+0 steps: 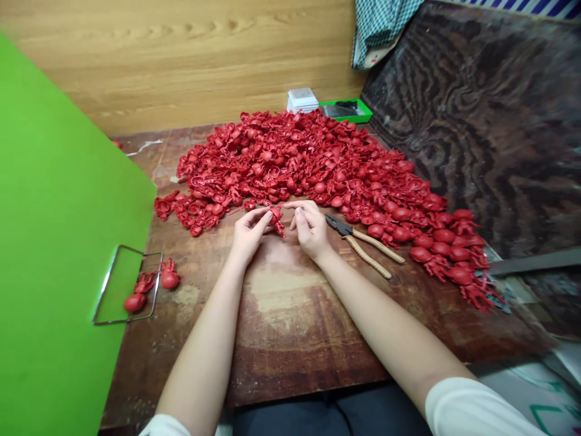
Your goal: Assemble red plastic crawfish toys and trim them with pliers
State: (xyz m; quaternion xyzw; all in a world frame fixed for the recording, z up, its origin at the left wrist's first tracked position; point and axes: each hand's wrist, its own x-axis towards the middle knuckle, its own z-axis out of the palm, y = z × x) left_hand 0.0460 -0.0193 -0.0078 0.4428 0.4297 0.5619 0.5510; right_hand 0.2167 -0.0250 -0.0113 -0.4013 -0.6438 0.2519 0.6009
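My left hand (249, 231) and my right hand (310, 226) meet over the worn wooden table (281, 315), just in front of a big heap of red plastic parts (308, 166). Both pinch one small red plastic part (276, 219) between their fingertips; the left thumb and forefinger hold its upper end, the right fingers are curled against its other side. A pair of pliers (363, 242) with tan handles lies on the table just right of my right hand.
A green board (49, 242) leans at the left, with a wire frame (127, 284) against it. Two finished red pieces (152, 287) lie by that frame. A white box (302, 100) and a green tray (347, 109) stand at the back. Dark patterned panel at right.
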